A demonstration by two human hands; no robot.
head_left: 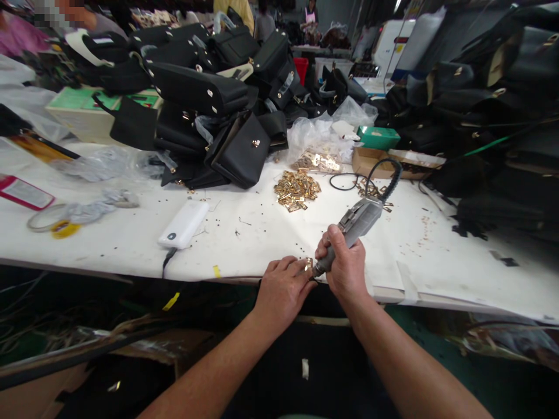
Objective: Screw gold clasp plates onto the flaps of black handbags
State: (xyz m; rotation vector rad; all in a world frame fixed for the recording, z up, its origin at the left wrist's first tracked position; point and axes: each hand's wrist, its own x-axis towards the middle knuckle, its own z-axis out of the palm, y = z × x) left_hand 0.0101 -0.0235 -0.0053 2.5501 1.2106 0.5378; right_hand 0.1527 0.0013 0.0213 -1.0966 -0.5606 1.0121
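My right hand (345, 256) is wrapped round a grey electric screwdriver (358, 218), whose tip points down and left at the table's front edge. A black coiled cord leaves the tool's upper end. Close to the tip, my left hand (283, 288) presses a small gold metal plate (308, 265) with its fingers close together. The plate lies against dark material (321, 297) at the edge, mostly hidden by my hands. Beyond my hands is a pile of gold metal pieces (297, 189) on the white table (236, 233).
Black bags (244, 151) are heaped at the back left, more (502, 128) at the right. A white power bank (184, 224) with a cable lies left of my hands. Clear plastic bags (318, 137), a green box (378, 137) and a cardboard tray (375, 163) stand behind the pile.
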